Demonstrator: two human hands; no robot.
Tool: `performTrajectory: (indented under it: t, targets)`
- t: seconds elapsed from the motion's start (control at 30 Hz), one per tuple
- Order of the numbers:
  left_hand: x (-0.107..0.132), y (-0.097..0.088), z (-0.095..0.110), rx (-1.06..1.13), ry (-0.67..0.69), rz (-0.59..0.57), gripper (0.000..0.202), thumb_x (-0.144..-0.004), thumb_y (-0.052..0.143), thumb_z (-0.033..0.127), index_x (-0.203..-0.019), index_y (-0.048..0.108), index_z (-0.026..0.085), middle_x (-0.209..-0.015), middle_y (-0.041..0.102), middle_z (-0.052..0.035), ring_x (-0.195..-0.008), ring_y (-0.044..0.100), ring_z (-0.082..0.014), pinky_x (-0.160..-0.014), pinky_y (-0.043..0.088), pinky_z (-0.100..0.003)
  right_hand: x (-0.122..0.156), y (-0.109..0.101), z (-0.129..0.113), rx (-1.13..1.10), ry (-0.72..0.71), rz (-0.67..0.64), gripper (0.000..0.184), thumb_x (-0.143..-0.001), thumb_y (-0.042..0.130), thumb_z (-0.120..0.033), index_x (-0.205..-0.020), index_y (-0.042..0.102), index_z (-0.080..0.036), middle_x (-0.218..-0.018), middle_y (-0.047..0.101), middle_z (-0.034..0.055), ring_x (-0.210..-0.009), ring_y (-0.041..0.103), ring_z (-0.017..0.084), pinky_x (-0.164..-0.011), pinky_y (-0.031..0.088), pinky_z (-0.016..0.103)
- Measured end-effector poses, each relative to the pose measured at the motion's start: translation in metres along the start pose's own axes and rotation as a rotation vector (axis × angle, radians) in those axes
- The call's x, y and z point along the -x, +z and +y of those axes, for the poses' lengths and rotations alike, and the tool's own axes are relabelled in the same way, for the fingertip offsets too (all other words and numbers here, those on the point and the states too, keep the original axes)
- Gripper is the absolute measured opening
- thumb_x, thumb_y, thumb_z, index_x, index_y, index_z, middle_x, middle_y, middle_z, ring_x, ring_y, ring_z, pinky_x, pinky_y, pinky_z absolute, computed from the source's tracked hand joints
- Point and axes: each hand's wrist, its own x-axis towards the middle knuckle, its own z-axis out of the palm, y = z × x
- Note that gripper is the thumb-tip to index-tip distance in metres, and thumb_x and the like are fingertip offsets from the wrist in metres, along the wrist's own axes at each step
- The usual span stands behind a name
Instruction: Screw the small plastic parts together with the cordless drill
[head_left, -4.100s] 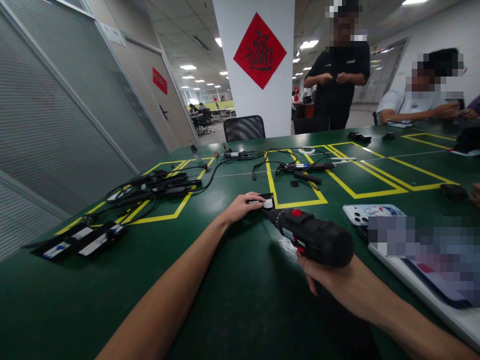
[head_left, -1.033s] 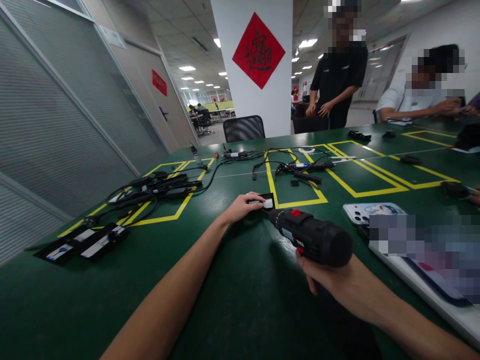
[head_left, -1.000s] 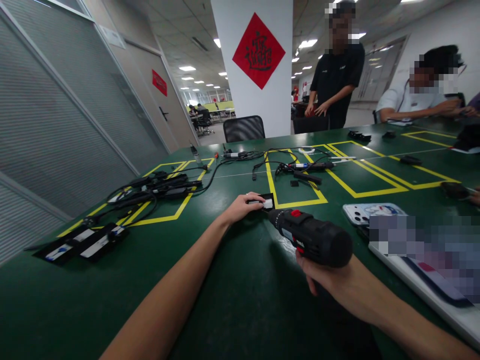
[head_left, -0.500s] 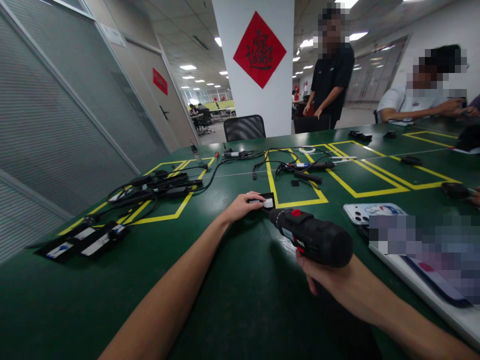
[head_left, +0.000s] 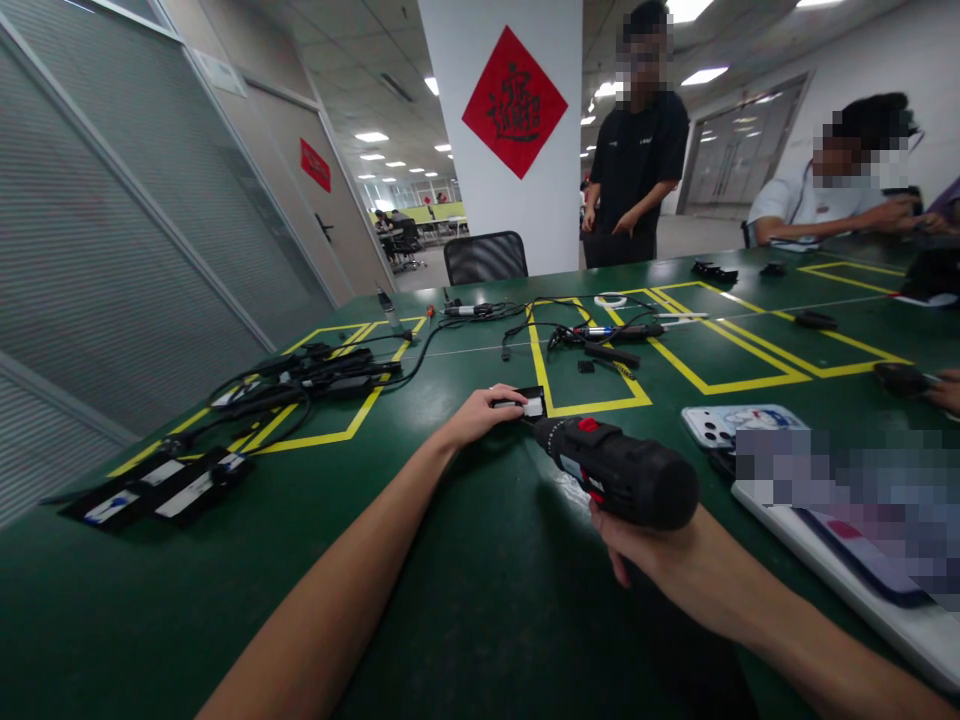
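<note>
My left hand (head_left: 480, 412) reaches forward over the green table (head_left: 465, 600) and pinches a small black part with a white label (head_left: 531, 403), holding it flat on the surface. My right hand (head_left: 660, 560) grips a black cordless screwdriver (head_left: 626, 472) with red buttons. Its tip points at the small part and meets its near edge. My fingers wrap the handle from below, so most of the handle is hidden.
Black adapters and cables (head_left: 315, 372) lie at the left inside yellow tape boxes, with flat black parts (head_left: 161, 482) nearer. More cables and tools (head_left: 600, 338) sit at centre back. A phone (head_left: 724, 422) lies at the right. One person stands by the pillar; another sits at far right.
My hands, the screwdriver and the small part have stayed put. The standing person beyond the table has walked to the left, towards the pillar.
</note>
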Motion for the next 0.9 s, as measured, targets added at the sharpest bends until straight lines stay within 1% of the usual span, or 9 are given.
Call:
performTrajectory:
  t: [0.07,0.2,0.3,0.37,0.43,0.53,0.6,0.9]
  targets:
    - [0.0002,-0.0002,-0.0004,0.002,0.003,0.001,0.034,-0.073,0.058,0.041,-0.099,0.066,0.020,-0.115,0.057,-0.0055,-0.112,0.048,-0.0220,-0.102,0.032,-0.034,-0.0007,0.0003,0.0016,0.005,-0.008,0.005,0.027,-0.084,0.045,-0.033,-0.061,0.051,-0.019,-0.059,0.055,-0.0004,-0.057,0.050,0.013,-0.057,0.038,0.028]
    - [0.0002,-0.0010,-0.0022,0.022,0.022,-0.004,0.034,-0.074,0.058,0.040,-0.099,0.066,0.020,-0.115,0.057,-0.0049,-0.108,0.050,-0.0205,-0.100,0.033,-0.033,-0.0020,0.0016,0.0040,-0.021,-0.019,0.018,0.023,-0.084,0.046,-0.033,-0.068,0.053,-0.019,-0.058,0.056,-0.0014,-0.058,0.051,0.013,-0.060,0.039,0.029]
    - [-0.0002,-0.0010,-0.0030,0.022,0.034,-0.010,0.033,-0.074,0.058,0.040,-0.098,0.067,0.020,-0.113,0.058,-0.0051,-0.108,0.050,-0.0208,-0.100,0.033,-0.034,-0.0020,0.0020,0.0035,-0.020,-0.003,0.010,0.024,-0.084,0.045,-0.034,-0.068,0.053,-0.018,-0.058,0.055,-0.0014,-0.055,0.049,0.012,-0.056,0.037,0.028]
    - [-0.0005,-0.0007,-0.0027,0.013,0.033,-0.011,0.033,-0.074,0.058,0.040,-0.098,0.067,0.020,-0.111,0.058,-0.0054,-0.109,0.049,-0.0214,-0.101,0.033,-0.034,-0.0016,0.0019,0.0023,-0.021,0.010,0.006,0.021,-0.084,0.046,-0.033,-0.071,0.054,-0.018,-0.058,0.055,-0.0019,-0.053,0.047,0.012,-0.052,0.036,0.027]
    - [-0.0005,-0.0004,-0.0016,0.008,0.025,-0.008,0.033,-0.074,0.058,0.040,-0.098,0.067,0.019,-0.112,0.058,-0.0056,-0.110,0.049,-0.0217,-0.101,0.032,-0.034,-0.0010,0.0015,0.0010,-0.025,0.013,0.004,0.019,-0.083,0.046,-0.032,-0.073,0.055,-0.018,-0.059,0.055,-0.0019,-0.054,0.048,0.012,-0.052,0.036,0.026]
    - [-0.0002,-0.0007,-0.0002,0.004,0.018,-0.012,0.033,-0.074,0.057,0.040,-0.098,0.067,0.019,-0.114,0.058,-0.0053,-0.110,0.049,-0.0217,-0.102,0.032,-0.034,0.0001,0.0010,0.0000,-0.002,0.021,0.003,0.028,-0.083,0.047,-0.032,-0.058,0.053,-0.018,-0.056,0.052,-0.0018,-0.053,0.046,0.011,-0.050,0.035,0.025]
    - [-0.0001,-0.0014,-0.0003,0.007,0.024,-0.019,0.033,-0.074,0.057,0.040,-0.098,0.067,0.020,-0.113,0.058,-0.0050,-0.110,0.049,-0.0213,-0.102,0.032,-0.034,0.0008,0.0010,0.0001,0.003,0.029,0.007,0.033,-0.082,0.047,-0.033,-0.053,0.052,-0.018,-0.054,0.050,-0.0021,-0.050,0.045,0.010,-0.048,0.033,0.025]
    - [0.0017,-0.0014,-0.0021,0.036,0.036,-0.017,0.032,-0.075,0.057,0.041,-0.099,0.066,0.021,-0.114,0.057,-0.0044,-0.108,0.050,-0.0205,-0.101,0.033,-0.033,-0.0003,0.0014,-0.0012,0.007,0.059,0.009,0.036,-0.083,0.047,-0.035,-0.052,0.053,-0.017,-0.056,0.053,-0.0007,-0.051,0.045,0.010,-0.050,0.034,0.026]
